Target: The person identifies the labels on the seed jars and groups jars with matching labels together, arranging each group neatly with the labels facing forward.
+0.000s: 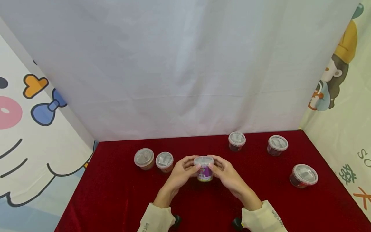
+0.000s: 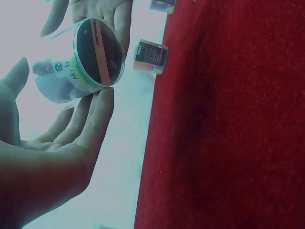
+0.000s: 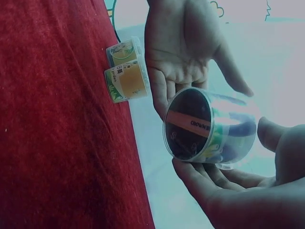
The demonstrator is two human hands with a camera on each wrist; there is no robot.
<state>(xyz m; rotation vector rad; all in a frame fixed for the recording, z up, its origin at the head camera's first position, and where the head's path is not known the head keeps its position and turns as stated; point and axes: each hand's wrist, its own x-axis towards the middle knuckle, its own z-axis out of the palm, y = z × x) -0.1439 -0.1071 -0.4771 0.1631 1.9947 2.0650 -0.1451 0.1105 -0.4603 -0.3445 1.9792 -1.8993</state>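
A small clear plastic tub (image 1: 204,173) with a pale lid and a purple label is held upright between two hands, in the middle of the head view. The left hand (image 1: 180,175) grips its left side, thumb toward the front. From the other side the right hand (image 1: 229,176) grips it in the same way. Both wrist views look at the tub from below: its dark base (image 2: 99,52) with an orange strip shows, raised off the red cloth. Fingertips (image 3: 183,167) of the right hand lie along the base's edge.
On the red cloth (image 1: 116,193), two lidded tubs (image 1: 144,158) stand close together left of the hands. Further tubs are spread at the right: one at the back (image 1: 236,141), one behind right (image 1: 277,145), one nearer (image 1: 303,176). A white curtain (image 1: 174,80) hangs behind.
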